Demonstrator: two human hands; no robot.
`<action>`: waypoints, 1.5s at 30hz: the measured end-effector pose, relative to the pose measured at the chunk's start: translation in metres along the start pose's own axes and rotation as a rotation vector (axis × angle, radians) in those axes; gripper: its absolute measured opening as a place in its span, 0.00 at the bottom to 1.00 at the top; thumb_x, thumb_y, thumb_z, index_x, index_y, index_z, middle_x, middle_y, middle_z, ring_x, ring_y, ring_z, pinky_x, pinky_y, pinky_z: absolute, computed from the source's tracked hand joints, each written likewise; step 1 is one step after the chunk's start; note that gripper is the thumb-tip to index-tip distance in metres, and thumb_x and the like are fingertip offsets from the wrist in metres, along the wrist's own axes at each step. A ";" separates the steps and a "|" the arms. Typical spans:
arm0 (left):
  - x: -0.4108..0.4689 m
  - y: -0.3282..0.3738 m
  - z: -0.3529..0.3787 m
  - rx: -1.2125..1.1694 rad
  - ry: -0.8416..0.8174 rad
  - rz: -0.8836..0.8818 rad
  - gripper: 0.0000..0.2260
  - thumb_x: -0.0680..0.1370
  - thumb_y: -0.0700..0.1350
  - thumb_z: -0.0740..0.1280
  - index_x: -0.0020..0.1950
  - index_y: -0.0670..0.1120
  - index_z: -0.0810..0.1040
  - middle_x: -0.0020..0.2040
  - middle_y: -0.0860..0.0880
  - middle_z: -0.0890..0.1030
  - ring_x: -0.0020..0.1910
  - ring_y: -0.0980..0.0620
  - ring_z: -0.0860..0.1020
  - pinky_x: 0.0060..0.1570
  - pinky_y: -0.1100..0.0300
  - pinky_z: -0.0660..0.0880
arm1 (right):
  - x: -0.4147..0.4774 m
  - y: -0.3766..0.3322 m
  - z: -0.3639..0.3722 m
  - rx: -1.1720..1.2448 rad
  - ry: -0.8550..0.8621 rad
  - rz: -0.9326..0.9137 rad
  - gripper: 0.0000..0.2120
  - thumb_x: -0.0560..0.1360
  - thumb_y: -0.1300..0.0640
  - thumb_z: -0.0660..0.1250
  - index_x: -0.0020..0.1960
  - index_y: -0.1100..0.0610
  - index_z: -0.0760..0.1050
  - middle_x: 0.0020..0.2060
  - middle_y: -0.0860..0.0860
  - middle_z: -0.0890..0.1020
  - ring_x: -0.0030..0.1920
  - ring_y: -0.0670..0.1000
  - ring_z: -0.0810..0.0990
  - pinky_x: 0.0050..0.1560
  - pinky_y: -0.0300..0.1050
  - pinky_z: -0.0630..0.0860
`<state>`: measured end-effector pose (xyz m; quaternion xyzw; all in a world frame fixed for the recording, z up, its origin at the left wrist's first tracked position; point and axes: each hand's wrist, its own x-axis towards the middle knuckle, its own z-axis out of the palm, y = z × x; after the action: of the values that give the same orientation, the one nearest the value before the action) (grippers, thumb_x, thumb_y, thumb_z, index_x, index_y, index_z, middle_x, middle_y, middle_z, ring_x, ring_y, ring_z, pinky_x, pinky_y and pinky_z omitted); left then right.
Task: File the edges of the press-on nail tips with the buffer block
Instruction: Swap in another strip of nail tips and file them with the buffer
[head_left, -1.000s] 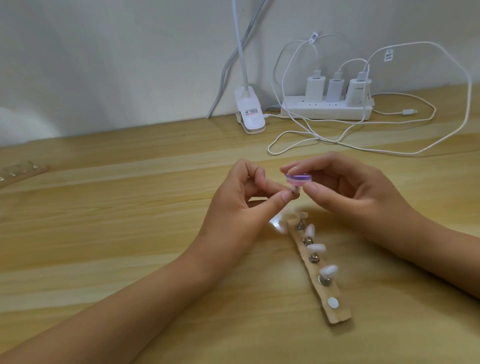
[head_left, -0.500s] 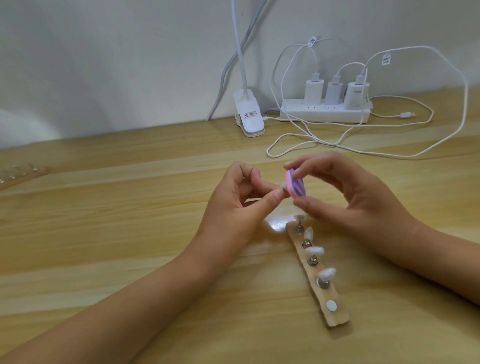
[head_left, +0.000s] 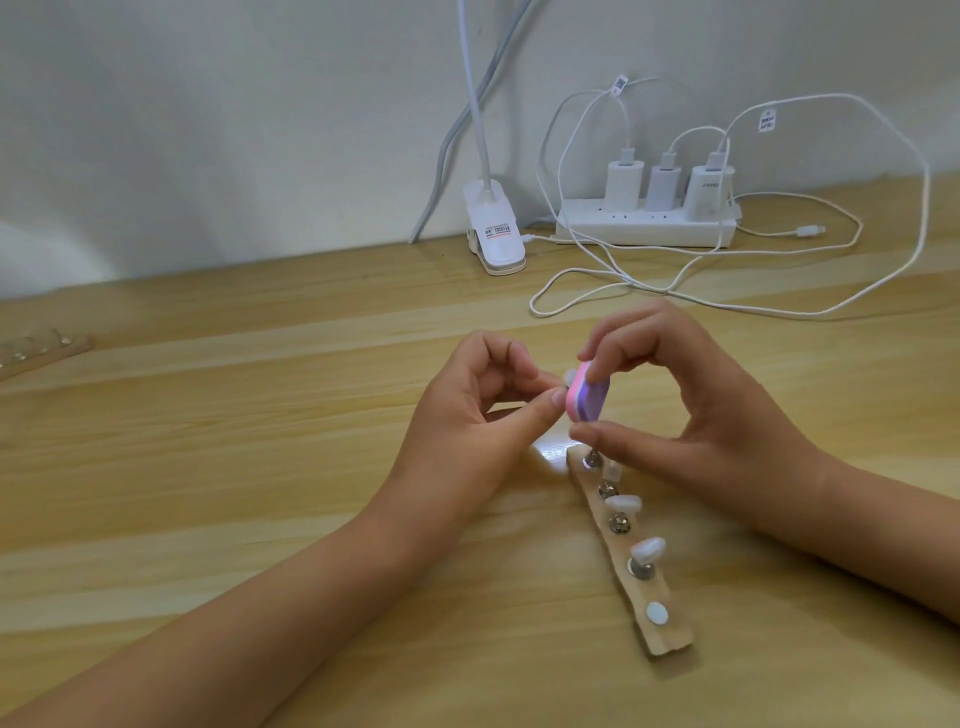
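Note:
My right hand (head_left: 701, 410) pinches a small pink, purple and white buffer block (head_left: 744, 399) between thumb and forefinger, standing on edge above the desk. My left hand (head_left: 467, 421) pinches a white nail tip (head_left: 570, 376) on its small stand, and the tip lies against the block's pink left face. Below the hands a wooden holder strip (head_left: 670, 636) lies on the desk and carries three more white nail tips (head_left: 622, 503) on metal stands, plus one bare white pad near its front end.
A white power strip (head_left: 644, 228) with three chargers and loose white cables (head_left: 613, 291) lies at the back of the wooden desk. A white clip lamp base (head_left: 496, 234) stands left of it. A second wooden holder strip (head_left: 36, 351) lies at the far left edge.
The buffer block has turned from lying flat over the nail tip to standing on edge against it. My right hand's fingers shifted round it; my left hand kept its pinch.

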<state>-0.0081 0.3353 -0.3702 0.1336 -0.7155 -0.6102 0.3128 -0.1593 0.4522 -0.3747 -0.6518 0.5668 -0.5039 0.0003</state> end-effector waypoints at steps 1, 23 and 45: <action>0.000 0.000 0.000 0.005 0.000 0.004 0.11 0.74 0.34 0.72 0.45 0.46 0.71 0.40 0.51 0.83 0.44 0.57 0.82 0.44 0.67 0.76 | 0.000 0.001 0.000 0.005 0.003 0.017 0.14 0.70 0.53 0.74 0.51 0.54 0.71 0.48 0.51 0.77 0.52 0.52 0.78 0.55 0.45 0.74; -0.002 -0.001 0.001 0.102 0.004 0.088 0.12 0.75 0.36 0.72 0.42 0.49 0.72 0.44 0.46 0.83 0.47 0.54 0.83 0.46 0.64 0.78 | -0.001 0.002 0.001 0.169 0.038 0.187 0.15 0.68 0.48 0.73 0.49 0.53 0.71 0.45 0.52 0.78 0.47 0.53 0.78 0.53 0.52 0.75; -0.002 -0.003 0.003 0.114 -0.024 0.140 0.16 0.74 0.37 0.73 0.42 0.49 0.65 0.42 0.49 0.85 0.49 0.51 0.83 0.44 0.62 0.78 | -0.001 -0.006 -0.003 0.138 -0.050 0.131 0.08 0.77 0.59 0.69 0.55 0.57 0.79 0.54 0.53 0.80 0.60 0.52 0.78 0.63 0.53 0.73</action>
<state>-0.0090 0.3383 -0.3737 0.0935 -0.7604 -0.5467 0.3379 -0.1567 0.4571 -0.3708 -0.6241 0.5721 -0.5241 0.0925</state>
